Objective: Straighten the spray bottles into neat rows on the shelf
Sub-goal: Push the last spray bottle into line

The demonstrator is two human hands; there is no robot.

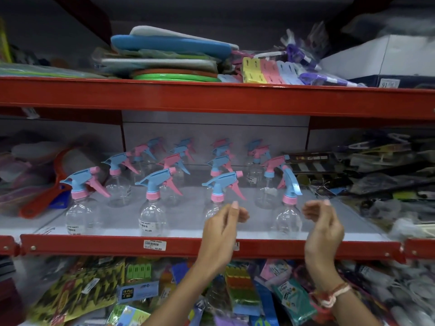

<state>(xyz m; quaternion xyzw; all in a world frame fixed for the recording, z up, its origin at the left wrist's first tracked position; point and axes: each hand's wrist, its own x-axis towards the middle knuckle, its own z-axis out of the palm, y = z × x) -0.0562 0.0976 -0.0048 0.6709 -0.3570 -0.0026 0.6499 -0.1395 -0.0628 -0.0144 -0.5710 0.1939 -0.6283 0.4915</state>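
Observation:
Clear spray bottles with blue and pink trigger heads stand in several rows on the middle shelf (179, 222). The front row holds one at the left (81, 203), one near the middle (153, 208), one behind my left hand (217, 194) and one at the right (289, 208) whose head is turned sideways, unlike the others. My left hand (222, 229) hovers in front of the third bottle, fingers apart, holding nothing. My right hand (323, 227) floats just right of the turned bottle, fingers curled loosely and empty. Neither hand touches a bottle.
The red shelf lip (94, 244) carries a price label (155, 245). An orange-handled tool (44, 196) lies at the left of the shelf, dark packaged goods (376, 175) at the right. Packets (94, 290) fill the bin below; foam pads (169, 57) sit on the shelf above.

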